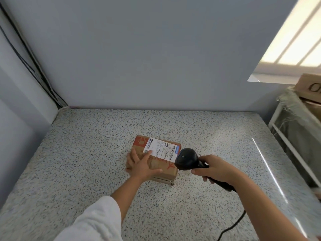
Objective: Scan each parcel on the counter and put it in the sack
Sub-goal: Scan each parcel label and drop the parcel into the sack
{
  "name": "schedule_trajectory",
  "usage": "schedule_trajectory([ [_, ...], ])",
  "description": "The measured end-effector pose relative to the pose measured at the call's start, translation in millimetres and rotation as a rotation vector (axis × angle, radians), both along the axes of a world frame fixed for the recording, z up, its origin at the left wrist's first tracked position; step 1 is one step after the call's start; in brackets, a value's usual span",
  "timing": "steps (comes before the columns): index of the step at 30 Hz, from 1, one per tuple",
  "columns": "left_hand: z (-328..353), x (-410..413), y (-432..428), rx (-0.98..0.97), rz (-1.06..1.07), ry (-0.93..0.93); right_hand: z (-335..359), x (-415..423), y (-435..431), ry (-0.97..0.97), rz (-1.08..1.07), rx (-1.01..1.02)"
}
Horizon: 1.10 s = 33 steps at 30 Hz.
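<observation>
A brown cardboard parcel (161, 165) with red print and a white barcode label (162, 151) lies flat in the middle of the speckled counter (78, 153). My left hand (139, 165) rests flat on the parcel's left part, fingers spread and straight. My right hand (214, 168) grips the handle of a black barcode scanner (187, 159). The scanner's head hovers just right of the label, at the parcel's right edge. At the far right a burlap sack (295, 122) hangs in a white frame, with cardboard boxes (311, 87) showing at its top.
The counter sits in a corner: a grey wall behind and another on the left with black cables (29, 61) running down it. The scanner's black cord (232, 225) trails over the counter's near right part. The white sack frame (284, 136) stands beside the counter's right edge.
</observation>
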<state>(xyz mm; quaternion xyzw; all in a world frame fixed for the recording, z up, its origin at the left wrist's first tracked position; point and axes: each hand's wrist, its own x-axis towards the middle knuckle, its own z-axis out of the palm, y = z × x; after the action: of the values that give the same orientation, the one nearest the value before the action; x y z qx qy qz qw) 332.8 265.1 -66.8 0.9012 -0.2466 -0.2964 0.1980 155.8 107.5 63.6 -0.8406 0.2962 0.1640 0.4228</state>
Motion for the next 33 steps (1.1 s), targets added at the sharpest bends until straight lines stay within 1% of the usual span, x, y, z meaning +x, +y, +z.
schedule_trajectory([
  [13, -0.5, 0.1, 1.2, -0.008, 0.000, 0.006, -3.4, 7.1, -3.0, 0.005, 0.087, -0.060],
  [19, -1.0, 0.0, 2.7, -0.034, 0.006, 0.023, -1.4, 9.4, -2.3, -0.002, 0.056, -0.027],
  [33, 1.3, 0.6, 1.4, -0.015, 0.000, 0.039, -3.4, 8.2, -3.3, -0.015, 0.048, -0.013],
])
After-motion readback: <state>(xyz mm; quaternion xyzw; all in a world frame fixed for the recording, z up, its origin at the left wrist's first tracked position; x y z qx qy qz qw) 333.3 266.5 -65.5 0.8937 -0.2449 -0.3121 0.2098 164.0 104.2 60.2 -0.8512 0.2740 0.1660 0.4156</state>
